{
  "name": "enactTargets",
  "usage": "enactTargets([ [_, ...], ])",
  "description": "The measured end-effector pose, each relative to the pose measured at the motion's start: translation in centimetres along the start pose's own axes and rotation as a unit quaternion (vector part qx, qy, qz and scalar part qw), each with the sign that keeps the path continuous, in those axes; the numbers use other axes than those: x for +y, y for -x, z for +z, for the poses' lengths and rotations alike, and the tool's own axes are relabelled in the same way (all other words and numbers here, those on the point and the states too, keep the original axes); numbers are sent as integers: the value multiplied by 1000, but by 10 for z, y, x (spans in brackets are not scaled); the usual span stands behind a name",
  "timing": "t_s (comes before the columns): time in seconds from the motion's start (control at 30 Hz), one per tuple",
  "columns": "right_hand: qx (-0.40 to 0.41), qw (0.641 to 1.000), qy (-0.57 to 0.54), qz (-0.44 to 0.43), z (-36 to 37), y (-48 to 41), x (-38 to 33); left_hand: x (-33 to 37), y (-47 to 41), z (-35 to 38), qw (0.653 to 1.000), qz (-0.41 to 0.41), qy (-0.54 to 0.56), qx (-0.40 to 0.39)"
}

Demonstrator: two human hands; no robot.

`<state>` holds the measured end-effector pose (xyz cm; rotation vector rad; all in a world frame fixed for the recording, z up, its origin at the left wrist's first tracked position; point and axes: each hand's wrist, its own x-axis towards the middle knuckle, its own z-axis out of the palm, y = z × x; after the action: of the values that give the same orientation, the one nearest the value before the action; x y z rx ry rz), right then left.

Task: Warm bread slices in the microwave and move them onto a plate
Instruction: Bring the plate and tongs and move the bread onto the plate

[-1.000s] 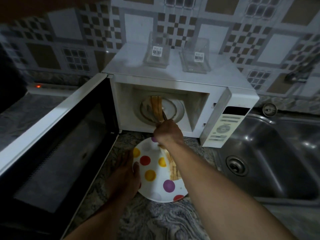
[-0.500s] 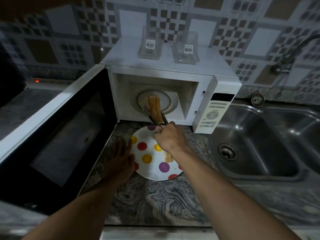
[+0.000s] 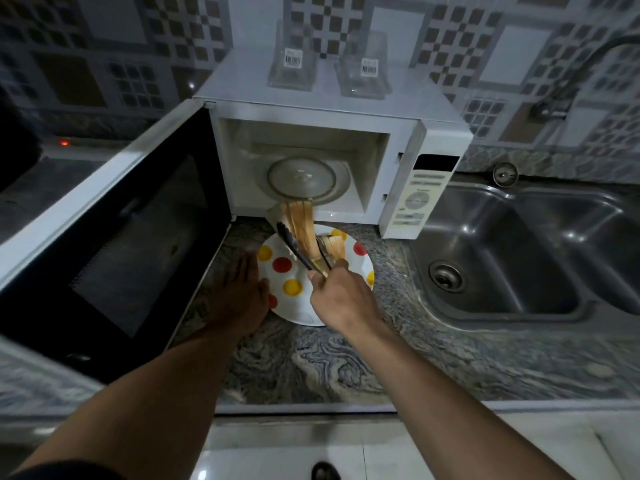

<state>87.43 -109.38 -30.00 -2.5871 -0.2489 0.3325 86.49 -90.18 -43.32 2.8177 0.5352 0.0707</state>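
I get a dim, cool picture. Around the right hand (image 3: pixel 343 299) gripping the tongs (image 3: pixel 301 251), detail is fairly sharp. Just beyond the grip the white microwave (image 3: pixel 311 109) cavity is the brightest patch. Right of it the sink (image 3: pixel 502 271) shows soft glare, and to the left the open door (image 3: pixel 114 258) is near black. A small red lamp (image 3: pixel 64 143) glows far left. Frame edges bow and blur.

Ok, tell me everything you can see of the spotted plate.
The plate is round, white and glossy, with red and yellow dots; its material cannot be told. It lies flat on the marbled counter in front of the open microwave. The left hand rests flat at its left rim, thumb over the edge. One bread slice lies on its far part. The right hand, gripping tongs with a second slice, hides its near right part.
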Motion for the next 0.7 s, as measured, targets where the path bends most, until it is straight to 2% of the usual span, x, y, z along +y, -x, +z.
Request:
enactTargets([
  [0.23, -9, 1000, 19, 6, 15, 17, 13, -2, -5, 3, 1000, 12, 18, -11],
  [0.47, -1, 1000, 10, 1, 38, 22, 26, 0, 0, -1, 999, 42, 16, 29],
  [0.7, 31, 999, 16, 14, 48, 27, 33, -2, -1, 1, 999, 40, 7, 29],
])
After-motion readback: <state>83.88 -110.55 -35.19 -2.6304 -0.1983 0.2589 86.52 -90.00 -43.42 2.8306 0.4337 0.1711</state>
